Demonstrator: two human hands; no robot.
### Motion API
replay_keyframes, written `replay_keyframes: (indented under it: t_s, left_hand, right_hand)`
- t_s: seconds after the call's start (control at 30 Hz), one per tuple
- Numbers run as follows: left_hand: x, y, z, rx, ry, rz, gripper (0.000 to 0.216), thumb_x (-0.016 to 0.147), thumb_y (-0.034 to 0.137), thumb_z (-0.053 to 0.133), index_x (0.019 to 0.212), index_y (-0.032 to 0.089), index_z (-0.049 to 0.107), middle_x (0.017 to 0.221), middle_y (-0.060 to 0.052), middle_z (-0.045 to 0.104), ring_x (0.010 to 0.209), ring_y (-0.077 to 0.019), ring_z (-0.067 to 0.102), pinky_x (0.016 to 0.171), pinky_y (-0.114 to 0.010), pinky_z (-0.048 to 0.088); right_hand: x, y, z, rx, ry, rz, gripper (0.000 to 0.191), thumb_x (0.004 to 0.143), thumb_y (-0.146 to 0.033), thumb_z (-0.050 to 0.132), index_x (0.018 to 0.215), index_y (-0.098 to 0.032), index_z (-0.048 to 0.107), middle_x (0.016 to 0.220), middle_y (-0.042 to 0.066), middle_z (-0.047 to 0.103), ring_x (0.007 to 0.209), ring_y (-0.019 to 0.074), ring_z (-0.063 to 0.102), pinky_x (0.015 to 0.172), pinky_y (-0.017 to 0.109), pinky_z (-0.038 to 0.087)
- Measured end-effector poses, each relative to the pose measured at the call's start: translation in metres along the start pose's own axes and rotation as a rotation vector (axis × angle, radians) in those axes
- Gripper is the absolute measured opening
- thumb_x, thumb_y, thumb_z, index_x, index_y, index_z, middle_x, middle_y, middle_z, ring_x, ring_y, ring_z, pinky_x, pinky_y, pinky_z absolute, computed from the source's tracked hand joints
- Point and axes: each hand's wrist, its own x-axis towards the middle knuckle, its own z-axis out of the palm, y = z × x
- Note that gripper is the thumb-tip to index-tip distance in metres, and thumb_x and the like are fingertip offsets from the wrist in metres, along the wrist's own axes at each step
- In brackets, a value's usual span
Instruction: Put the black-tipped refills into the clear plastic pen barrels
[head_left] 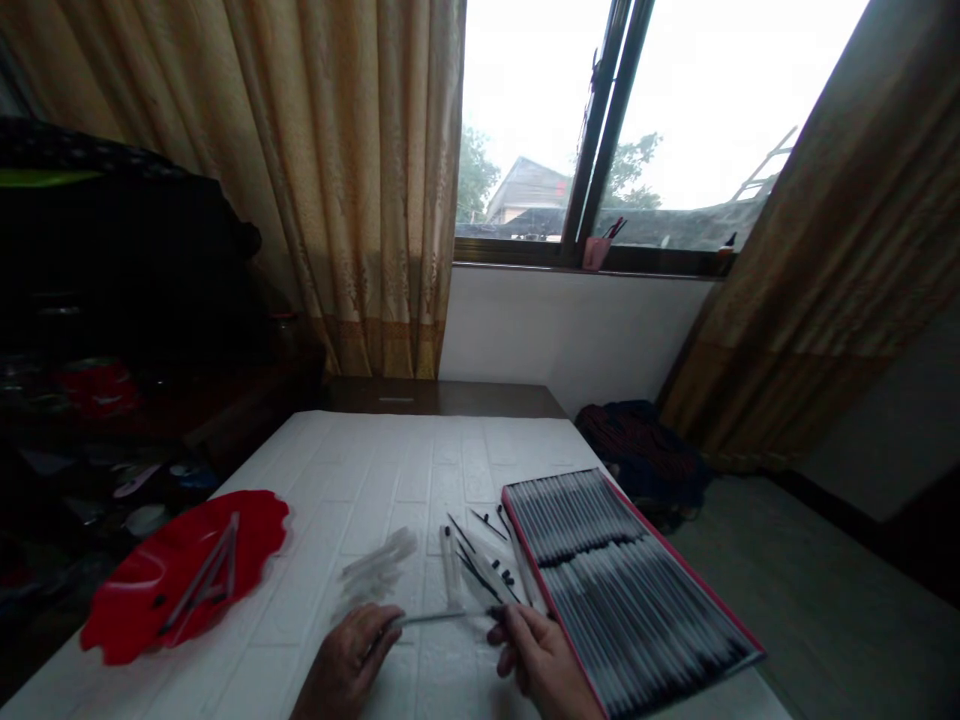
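Note:
Between my two hands a thin pen-like stick (pixel 436 618), greyish with a dark right end, is held level above the white table. My left hand (pixel 352 655) pinches its left end. My right hand (pixel 540 650) grips the dark end between thumb and fingers. Just beyond lie slim black pointed pieces (pixel 480 572), several small black caps (pixel 504 572) and a clear tube (pixel 450 560). A heap of clear sleeves (pixel 379 570) is near my left hand. Beside my right hand is a pink-edged box (pixel 566 650) packed with rows of similar dark-ended sticks (pixel 637 600).
At the left of the white table (pixel 420 450) sits a red scalloped plate (pixel 259 520) with clear tubes and a small black bit. A dark cluttered stand (pixel 247 400) is farther left. Dark cloth (pixel 645 450) lies beyond the table's right edge. A pink cup (pixel 596 253) stands on the windowsill.

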Motion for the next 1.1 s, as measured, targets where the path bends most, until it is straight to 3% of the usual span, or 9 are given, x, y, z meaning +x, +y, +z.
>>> replay_keyframes:
  t_s: [0.17,0.4,0.57,0.77,0.83,0.9,1.0,1.1]
  left_hand:
    - [-0.008,-0.004,0.003,-0.041,-0.008,-0.012,0.022,0.088,0.043,0.051,0.099,0.031,0.067,0.090,0.003,0.074,0.083,-0.0127,0.070,0.078,-0.019,0.055]
    - [-0.005,0.002,0.000,-0.081,-0.071,-0.023,0.021,0.088,0.041,0.052,0.099,0.030,0.066,0.088,0.003,0.073,0.080,-0.0128,0.070,0.075,-0.019,0.055]
    - [-0.002,0.005,0.000,-0.074,-0.143,-0.045,0.024,0.088,0.041,0.049,0.081,0.024,0.066,0.073,0.000,0.069,0.069,-0.0137,0.066,0.066,-0.020,0.054]
    - [0.005,0.007,0.000,-0.034,-0.224,-0.114,0.051,0.092,0.045,0.031,0.054,0.021,0.055,0.053,0.000,0.058,0.054,-0.0130,0.058,0.053,-0.021,0.047]
    - [0.006,0.007,0.001,-0.074,-0.229,-0.199,0.050,0.091,0.048,0.032,0.058,0.022,0.059,0.056,0.000,0.061,0.055,-0.0133,0.060,0.055,-0.021,0.048]
    - [0.006,0.005,0.003,-0.138,-0.211,-0.282,0.041,0.088,0.052,0.038,0.079,0.023,0.067,0.068,0.000,0.067,0.063,-0.0142,0.064,0.060,-0.021,0.051]
    - [0.003,0.000,0.010,-0.213,-0.154,-0.358,0.043,0.081,0.058,0.050,0.107,0.026,0.062,0.084,0.000,0.071,0.072,-0.0153,0.067,0.065,-0.022,0.054]
    - [0.001,-0.005,0.016,-0.229,-0.086,-0.369,0.042,0.080,0.060,0.050,0.098,0.026,0.065,0.088,-0.001,0.073,0.077,-0.0166,0.069,0.070,-0.023,0.054]
  right_hand:
    - [-0.002,-0.001,0.004,0.007,0.028,0.004,0.055,0.061,-0.069,0.064,0.061,-0.014,0.065,0.056,0.002,0.063,0.036,0.0067,0.046,0.035,0.018,0.027]
    - [-0.001,0.005,0.003,0.021,0.051,-0.047,0.038,0.066,-0.052,0.070,0.065,-0.014,0.066,0.055,0.001,0.063,0.039,0.0083,0.048,0.040,0.019,0.032]
    - [-0.004,0.004,0.000,0.078,0.009,-0.101,0.031,0.067,-0.046,0.072,0.068,-0.015,0.069,0.058,0.002,0.065,0.043,0.0099,0.052,0.044,0.020,0.036]
    - [-0.005,0.000,0.003,0.142,0.059,-0.095,0.031,0.059,-0.043,0.078,0.075,-0.016,0.074,0.061,0.002,0.067,0.049,0.0122,0.055,0.049,0.022,0.041]
    - [-0.003,0.001,0.004,0.155,0.087,-0.102,0.033,0.057,-0.043,0.079,0.076,-0.016,0.074,0.061,0.002,0.067,0.050,0.0128,0.056,0.049,0.022,0.042]
    - [0.000,0.000,0.005,0.149,0.106,-0.104,0.034,0.058,-0.045,0.078,0.076,-0.016,0.073,0.061,0.002,0.067,0.048,0.0127,0.056,0.048,0.022,0.041]
    - [0.004,-0.004,0.007,0.113,0.139,-0.114,0.035,0.061,-0.048,0.075,0.071,-0.015,0.072,0.058,0.001,0.065,0.045,0.0121,0.054,0.046,0.022,0.041]
    - [0.005,-0.008,0.008,0.093,0.152,-0.111,0.035,0.060,-0.049,0.075,0.067,-0.015,0.071,0.057,0.001,0.064,0.044,0.0115,0.054,0.045,0.022,0.041]
